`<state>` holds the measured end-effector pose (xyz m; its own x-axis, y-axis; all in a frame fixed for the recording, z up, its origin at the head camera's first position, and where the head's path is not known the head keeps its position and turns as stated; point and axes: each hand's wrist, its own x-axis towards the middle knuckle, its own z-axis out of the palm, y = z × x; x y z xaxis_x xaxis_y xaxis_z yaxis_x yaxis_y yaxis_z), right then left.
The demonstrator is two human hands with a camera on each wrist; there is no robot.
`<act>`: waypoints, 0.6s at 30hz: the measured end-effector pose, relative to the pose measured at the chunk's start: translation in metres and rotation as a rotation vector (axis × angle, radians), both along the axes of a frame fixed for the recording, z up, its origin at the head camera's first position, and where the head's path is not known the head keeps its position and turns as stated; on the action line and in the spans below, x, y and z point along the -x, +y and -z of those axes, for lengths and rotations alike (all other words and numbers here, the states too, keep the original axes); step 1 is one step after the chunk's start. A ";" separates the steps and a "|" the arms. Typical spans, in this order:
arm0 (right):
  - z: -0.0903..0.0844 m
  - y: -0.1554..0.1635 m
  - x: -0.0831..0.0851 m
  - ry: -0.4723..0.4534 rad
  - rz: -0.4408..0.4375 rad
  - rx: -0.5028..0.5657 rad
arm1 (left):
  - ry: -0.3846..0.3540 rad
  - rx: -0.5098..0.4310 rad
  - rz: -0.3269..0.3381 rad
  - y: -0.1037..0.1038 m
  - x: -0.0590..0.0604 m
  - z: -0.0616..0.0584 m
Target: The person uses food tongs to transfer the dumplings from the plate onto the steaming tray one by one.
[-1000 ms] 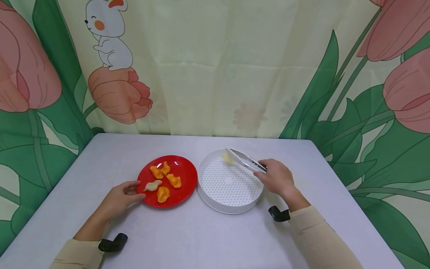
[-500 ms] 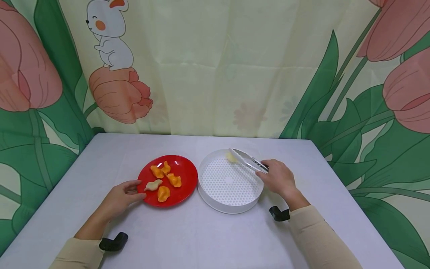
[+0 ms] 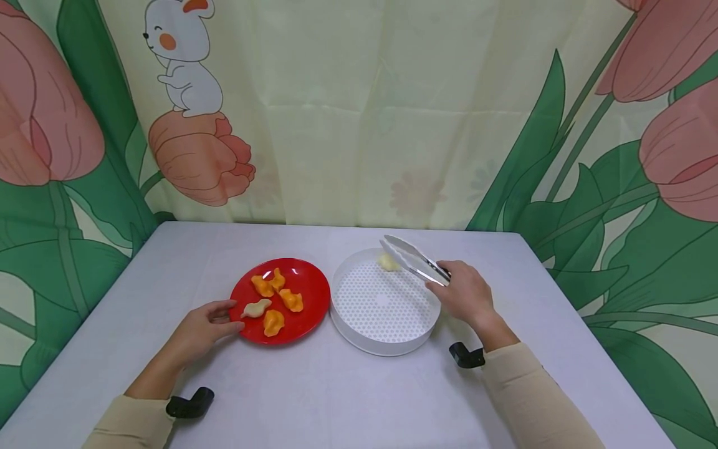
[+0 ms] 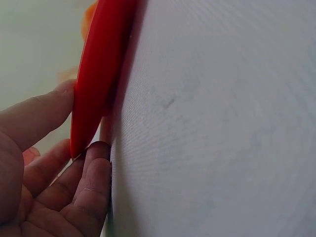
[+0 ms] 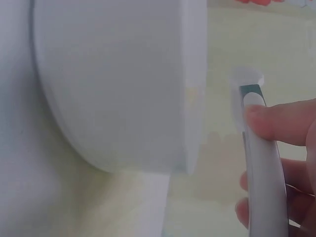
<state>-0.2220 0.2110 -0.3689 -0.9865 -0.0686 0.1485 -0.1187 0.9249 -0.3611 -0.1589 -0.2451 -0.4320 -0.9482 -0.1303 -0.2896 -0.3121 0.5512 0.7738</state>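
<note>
My left hand (image 3: 203, 333) pinches the left rim of a red plate (image 3: 305, 321); in the left wrist view the thumb (image 4: 47, 111) lies on one face and fingers on the other. Several orange dumplings (image 3: 291, 300) and one off-white dumpling (image 3: 255, 309) lie on the plate. With my right hand (image 3: 464, 296) I hold tongs (image 3: 415, 259), their tips spread above the back of a round white steamer basket (image 3: 387, 349) with a perforated bottom. A pale yellow dumpling (image 3: 388, 262) sits inside near the back wall, apart from the tongs or just below them; I cannot tell.
The table (image 3: 336, 405) has a white cloth. Plate and steamer basket stand side by side, nearly touching. A curtain (image 3: 348, 125) printed with tulips and a rabbit hangs behind the table. Black wrist-camera mounts (image 3: 191, 404) stick out from both sleeves.
The pale yellow dumpling has shifted slightly right in the steamer basket. The tongs' tips have risen off it and spread wider. My left hand and the plate have stayed put.
</note>
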 end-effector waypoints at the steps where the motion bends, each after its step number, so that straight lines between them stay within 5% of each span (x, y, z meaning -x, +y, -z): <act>1: -0.002 -0.001 -0.001 0.003 -0.006 0.006 | 0.001 0.000 0.000 0.000 0.000 0.000; 18: -0.016 -0.049 -0.024 -0.024 -0.250 -0.003 | 0.009 -0.007 0.007 0.000 -0.002 -0.002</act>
